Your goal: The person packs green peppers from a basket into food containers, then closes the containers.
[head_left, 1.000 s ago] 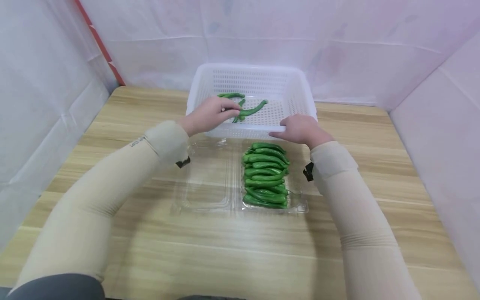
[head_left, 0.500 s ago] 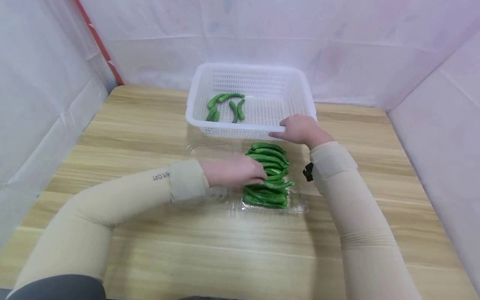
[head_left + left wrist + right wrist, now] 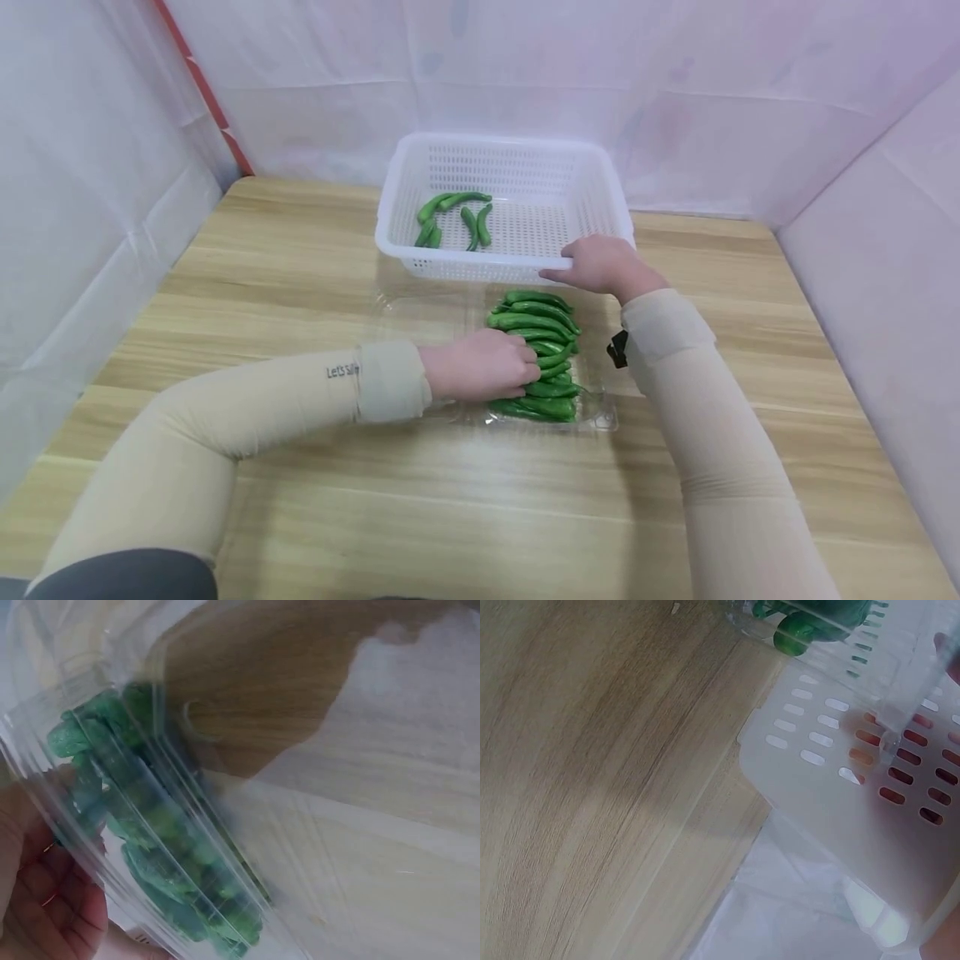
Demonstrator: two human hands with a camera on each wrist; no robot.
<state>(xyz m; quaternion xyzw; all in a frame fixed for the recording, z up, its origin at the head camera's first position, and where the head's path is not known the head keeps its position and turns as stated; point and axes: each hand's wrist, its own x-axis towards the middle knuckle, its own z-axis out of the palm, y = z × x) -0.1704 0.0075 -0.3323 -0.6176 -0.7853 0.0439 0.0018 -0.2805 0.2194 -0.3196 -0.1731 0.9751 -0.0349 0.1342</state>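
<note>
My left hand (image 3: 486, 365) is over a row of long green chili peppers (image 3: 536, 318) in the right half of a clear plastic clamshell box (image 3: 606, 417). Its curled fingers hold one chili pepper against the others, partly hidden under the hand. In the left wrist view, the curled fingers (image 3: 64, 907) and a pepper between them and the thumb appear through the clear plastic. My right hand (image 3: 600, 265) grips the front rim of a white perforated basket (image 3: 480, 265) near its right corner. Several more chili peppers (image 3: 465, 198) lie at the basket's left side.
The box's lid half (image 3: 420, 317) lies flat to the left, beneath the left wrist. Box and basket stand close together on the wooden table (image 3: 420, 508). Pale sheeting (image 3: 517, 67) hangs behind and on both sides.
My left hand has picked a chili pepper from the basket, carried it toward me to the box and set it among the row there. The right hand keeps its grip on the rim.
</note>
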